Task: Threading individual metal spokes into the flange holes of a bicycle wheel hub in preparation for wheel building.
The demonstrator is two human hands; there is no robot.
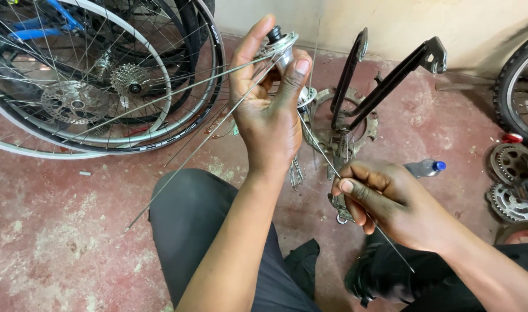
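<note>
A worn red concrete floor [61, 231] meets a pale wall [391, 23]; the person sits low, dark trouser knees in the foreground. Wheels [90, 86] with sprockets lean at upper left, a tyre [515, 92] at the right edge, loose sprockets [509, 185] and a clear bottle [425, 168] with a blue cap on the floor at right. A black frame part [385, 81] stands on a chainring behind the hands.

The left hand [269, 110] is raised, palm toward the camera, its grip closed round a metal hub [287, 52], thumb and forefinger pressing the flange near the top. Several thin spokes [206, 133] already hang from the flange and fan down to the left.

The right hand [385, 199] sits lower and to the right, its grip pinching one spoke [321, 153] between thumb and fingertips. That spoke's long axis runs diagonally, from below the right wrist up and left toward the hub's lower flange; its upper end appears to reach the flange, though the contact is too fine to confirm. The hub thus lies up and left of the pinch, nearer the left hand. The hub is silvery, the spokes straight and bare.
</note>
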